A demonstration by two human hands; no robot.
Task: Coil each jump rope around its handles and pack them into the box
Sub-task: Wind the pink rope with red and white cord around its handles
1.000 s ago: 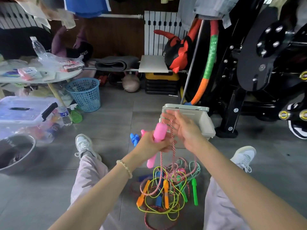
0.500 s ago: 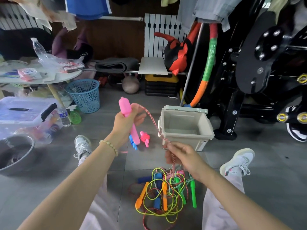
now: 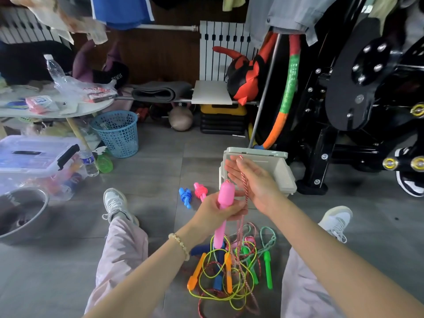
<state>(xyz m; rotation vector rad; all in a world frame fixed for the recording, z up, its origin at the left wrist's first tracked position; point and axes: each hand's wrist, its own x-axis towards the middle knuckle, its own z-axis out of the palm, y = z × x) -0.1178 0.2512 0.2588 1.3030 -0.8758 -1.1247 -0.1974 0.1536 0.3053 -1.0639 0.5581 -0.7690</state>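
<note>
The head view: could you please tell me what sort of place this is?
Probably a home gym or exercise storage room: a black exercise machine on the right, a padded hoop leaning beside it, and a folded mat by the wall.

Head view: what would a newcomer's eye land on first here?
The bright pink handles, gripped in the left hand at centre, with their red-and-white rope draped over the open right hand. Below them a neon tangle of jump ropes lies on the grey floor. Behind the hands stands the beige box.
</note>
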